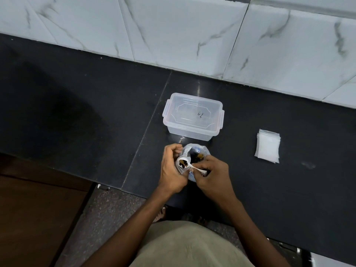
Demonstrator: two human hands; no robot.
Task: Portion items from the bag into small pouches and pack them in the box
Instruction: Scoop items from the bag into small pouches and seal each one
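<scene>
Box (193, 116) close behind both hands (173, 170)

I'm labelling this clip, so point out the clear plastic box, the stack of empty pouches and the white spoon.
clear plastic box (192, 115): head view, middle of its lid.
stack of empty pouches (267, 146): head view, centre of the top pouch.
white spoon (194, 168): head view, on its handle.
</scene>
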